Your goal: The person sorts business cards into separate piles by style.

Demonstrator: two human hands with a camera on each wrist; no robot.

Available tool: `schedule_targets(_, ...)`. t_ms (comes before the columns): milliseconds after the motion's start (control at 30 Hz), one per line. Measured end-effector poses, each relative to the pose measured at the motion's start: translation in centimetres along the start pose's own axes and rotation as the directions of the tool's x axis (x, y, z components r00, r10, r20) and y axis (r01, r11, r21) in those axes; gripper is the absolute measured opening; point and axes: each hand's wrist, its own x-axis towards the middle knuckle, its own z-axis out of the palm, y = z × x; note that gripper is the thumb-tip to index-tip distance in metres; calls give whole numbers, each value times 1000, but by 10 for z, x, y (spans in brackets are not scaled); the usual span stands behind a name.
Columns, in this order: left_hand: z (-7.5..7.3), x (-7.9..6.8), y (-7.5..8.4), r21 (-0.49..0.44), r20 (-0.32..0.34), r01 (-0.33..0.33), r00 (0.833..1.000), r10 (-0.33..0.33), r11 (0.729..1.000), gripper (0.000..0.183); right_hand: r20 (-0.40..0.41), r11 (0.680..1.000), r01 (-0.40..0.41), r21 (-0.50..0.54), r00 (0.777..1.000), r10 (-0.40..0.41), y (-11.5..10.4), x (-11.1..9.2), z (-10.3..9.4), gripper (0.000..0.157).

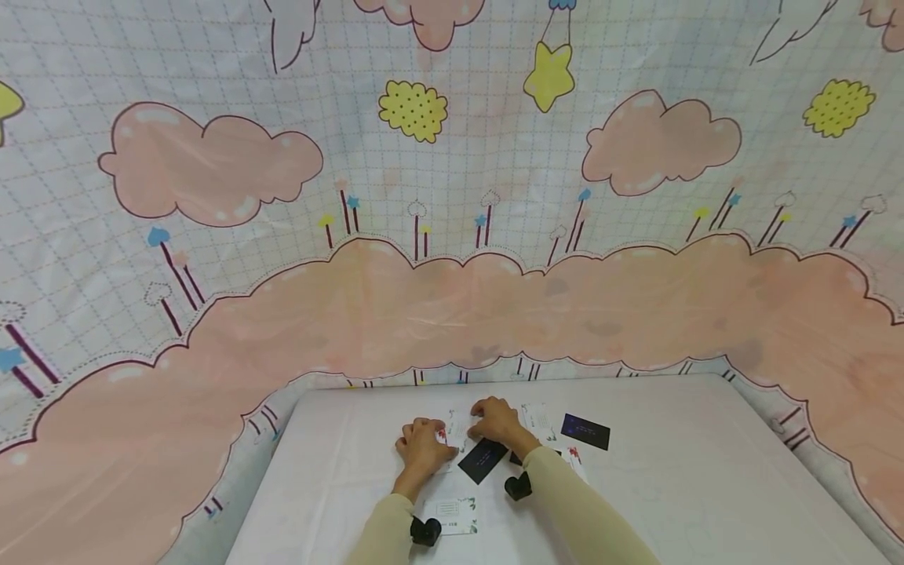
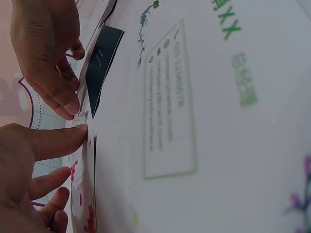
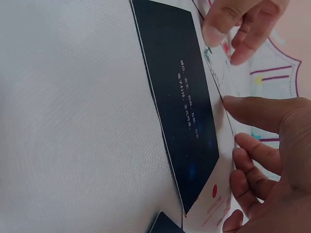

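My left hand (image 1: 424,447) arches over a white card with red flowers (image 2: 90,218), its thumb reaching out along the card and its other fingers loosely bent. Just to the right, my right hand (image 1: 497,421) has its fingertips at the edge of another white card with green leaves (image 1: 457,424). Its thumb stretches toward the left hand, with the other fingers loosely curled in the right wrist view. A black card (image 1: 483,461) lies tilted between the two hands, close below the right one; small pale print shows on its face (image 3: 182,107).
A white leaf-trimmed business card (image 1: 452,515) lies nearest, beside the left wrist. Another black card (image 1: 585,431) sits at the right. More white cards (image 1: 538,420) lie behind and beside the right forearm, which partly covers another dark card. A patterned cloth (image 1: 452,306) hangs behind the white table (image 1: 706,471).
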Motion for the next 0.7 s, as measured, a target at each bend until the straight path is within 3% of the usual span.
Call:
schedule_targets(233, 0, 1, 3, -26, 26, 11, 1000, -10, 1000, 43, 6, 999, -28, 46, 1000, 28, 2, 1, -2, 34)
schedule_targets(700, 3, 0, -1, -51, 20, -31, 999, 32, 998, 41, 20, 995, -67, 76, 998, 66, 3, 1, -2, 32)
